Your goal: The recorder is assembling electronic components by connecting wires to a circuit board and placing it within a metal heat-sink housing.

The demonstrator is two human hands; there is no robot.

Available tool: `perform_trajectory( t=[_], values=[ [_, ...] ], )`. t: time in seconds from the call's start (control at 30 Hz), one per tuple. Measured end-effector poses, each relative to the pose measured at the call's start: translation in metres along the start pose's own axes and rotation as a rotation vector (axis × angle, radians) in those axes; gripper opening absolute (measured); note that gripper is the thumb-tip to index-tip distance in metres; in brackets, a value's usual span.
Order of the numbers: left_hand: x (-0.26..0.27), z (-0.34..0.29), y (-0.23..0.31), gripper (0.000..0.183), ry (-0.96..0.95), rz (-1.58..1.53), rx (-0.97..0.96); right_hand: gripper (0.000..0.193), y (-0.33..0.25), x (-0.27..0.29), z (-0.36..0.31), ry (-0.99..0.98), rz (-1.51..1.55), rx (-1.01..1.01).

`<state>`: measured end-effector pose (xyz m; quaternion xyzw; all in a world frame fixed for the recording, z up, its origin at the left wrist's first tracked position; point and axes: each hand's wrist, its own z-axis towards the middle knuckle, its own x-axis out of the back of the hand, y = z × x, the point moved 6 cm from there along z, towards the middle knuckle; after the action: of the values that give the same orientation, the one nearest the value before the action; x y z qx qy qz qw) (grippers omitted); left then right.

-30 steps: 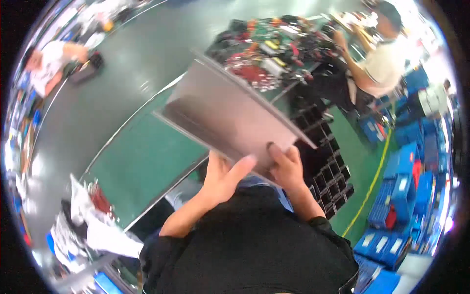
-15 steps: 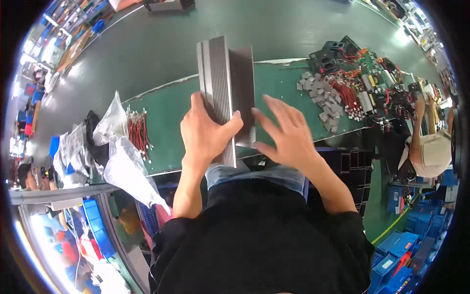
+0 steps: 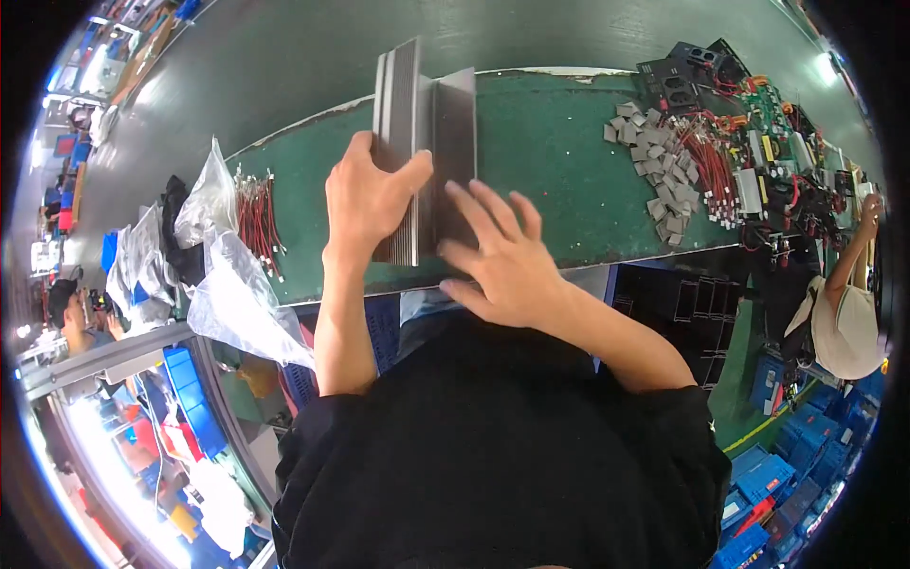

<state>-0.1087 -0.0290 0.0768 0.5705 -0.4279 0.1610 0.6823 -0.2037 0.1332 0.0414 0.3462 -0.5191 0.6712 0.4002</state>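
Note:
A long metal profile (image 3: 400,114), dark grey with ribbed outer faces and an open channel, stands out in front of me over the green bench. My left hand (image 3: 368,194) is wrapped round its left ribbed wall, thumb on the inner side and fingers hidden behind. Beside the right wall, my right hand (image 3: 502,251) has its fingers spread and slightly blurred. Its fingertips overlap the lower part of the channel; whether they touch the metal I cannot tell.
On the green bench (image 3: 559,161), red wire bundles (image 3: 258,213) and clear plastic bags (image 3: 237,294) lie left. Small grey pieces (image 3: 664,171), more red wires (image 3: 706,161) and circuit boards (image 3: 768,123) are piled right. Blue crates (image 3: 758,474) stand lower right, near another person (image 3: 844,327).
The profile and my left hand have shifted up and left in view. My right hand has moved left and down, while the bench scene has shifted with the head.

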Motion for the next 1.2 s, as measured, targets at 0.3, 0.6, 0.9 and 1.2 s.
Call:
perform_trajectory(
  t=[0.3, 0.6, 0.9, 1.2],
  values=[
    [-0.007, -0.001, 0.023, 0.066, 0.041, 0.179, 0.033, 0.043, 0.017, -0.011, 0.016, -0.003, 0.044, -0.073],
    [-0.007, -0.001, 0.018, 0.067, 0.071, 0.142, 0.038, 0.045, 0.034, -0.013, 0.026, 0.015, 0.078, -0.112],
    [-0.009, -0.004, 0.023, 0.068, 0.075, 0.161, 0.023, 0.044, 0.043, -0.025, 0.033, 0.180, 0.107, -0.225],
    [-0.008, -0.002, 0.017, 0.069, 0.059, 0.120, 0.042, 0.040, 0.039, -0.038, 0.038, 0.227, 0.131, -0.305]
  ],
)
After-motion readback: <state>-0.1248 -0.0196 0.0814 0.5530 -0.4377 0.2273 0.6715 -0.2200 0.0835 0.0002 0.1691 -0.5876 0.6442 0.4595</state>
